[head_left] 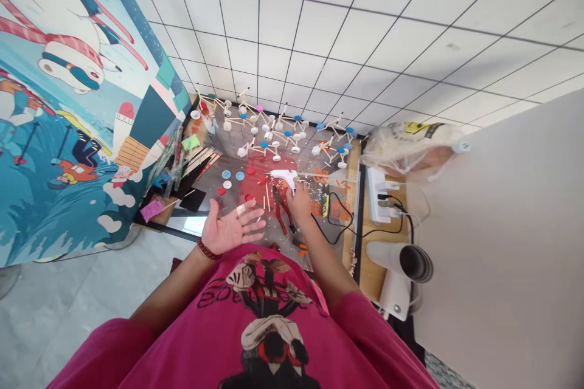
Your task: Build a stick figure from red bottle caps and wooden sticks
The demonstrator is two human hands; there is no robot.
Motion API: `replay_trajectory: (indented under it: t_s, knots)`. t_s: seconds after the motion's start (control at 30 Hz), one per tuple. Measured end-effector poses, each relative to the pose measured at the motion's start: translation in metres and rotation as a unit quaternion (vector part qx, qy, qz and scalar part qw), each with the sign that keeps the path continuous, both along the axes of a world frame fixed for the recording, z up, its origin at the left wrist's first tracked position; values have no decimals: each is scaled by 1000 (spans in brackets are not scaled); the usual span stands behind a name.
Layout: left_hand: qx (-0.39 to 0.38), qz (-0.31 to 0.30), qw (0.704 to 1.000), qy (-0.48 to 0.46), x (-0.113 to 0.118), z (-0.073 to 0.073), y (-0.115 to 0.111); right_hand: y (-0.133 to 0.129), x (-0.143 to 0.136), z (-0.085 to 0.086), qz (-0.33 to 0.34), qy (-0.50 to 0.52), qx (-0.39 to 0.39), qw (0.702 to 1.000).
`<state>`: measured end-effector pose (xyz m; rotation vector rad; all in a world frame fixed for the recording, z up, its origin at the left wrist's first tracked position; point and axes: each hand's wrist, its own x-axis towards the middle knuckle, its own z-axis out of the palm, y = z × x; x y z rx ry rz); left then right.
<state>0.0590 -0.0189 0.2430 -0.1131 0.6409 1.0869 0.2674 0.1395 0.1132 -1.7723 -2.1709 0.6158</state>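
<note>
My right hand (pixel 300 202) is wrapped round the handle of a white hot glue gun (pixel 283 177), whose nozzle points left above a red patch of the work surface. A white glue stick (pixel 319 177) runs out of its back. My left hand (pixel 233 226) lies palm up with fingers spread and nothing in it; a pale bandage (pixel 241 209) covers one finger. Just below the glue gun lie red-handled pliers (pixel 283 213). Thin wooden sticks (pixel 266 197) and blue, white and red bottle caps (pixel 227 175) are between my left hand and the gun.
Several small stick-and-cap models (pixel 274 134) stand along the tiled wall. A pile of sticks and packets (pixel 196 161) is at the left. To the right are a power strip (pixel 378 194), a black cable (pixel 335 237), a white cup (pixel 396 258) and a plastic bag (pixel 406 146).
</note>
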Motion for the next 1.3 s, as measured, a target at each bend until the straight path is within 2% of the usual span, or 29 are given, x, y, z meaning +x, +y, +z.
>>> replay_trajectory:
  t_s: [0.13,0.23,0.37,0.5,0.57,0.63,0.73,0.8,0.87,1.0,1.07,1.17,1.23,1.3]
  knots:
    - [-20,15,999,29,3,10,-6,2,-1,-5,5,3,3,1000]
    - [-16,33,999,39,2,10,-9,2,-3,-8,7,-1,0,1000]
    - [53,42,997,-43,-4,6,-14,0,0,-5,11,-9,4,1000]
    - [108,53,984,-128,-13,5,-21,-5,5,14,9,-21,45,999]
    - [115,55,984,-127,-19,5,-26,-8,1,28,52,-20,69,996]
    - [114,59,986,-108,-23,4,-31,-7,-11,42,129,-22,82,988]
    - [96,85,988,-82,-28,2,-38,1,-41,59,251,-59,102,961]
    - [90,109,987,-79,-31,1,-42,10,-63,64,306,-96,106,941]
    - [95,131,984,-81,-34,0,-46,19,-82,64,331,-102,96,933]
    - [129,155,976,-81,-42,-5,-53,25,-110,62,327,-61,68,941]
    - [147,156,974,-78,-46,-5,-56,16,-117,70,327,-36,74,941]
    - [154,164,972,-62,-50,-2,-56,-20,-112,97,319,24,95,943]
    - [142,197,969,-43,-51,2,-52,-54,-95,116,305,70,107,944]
    - [119,233,965,-19,-51,6,-47,-88,-70,126,300,122,106,940]
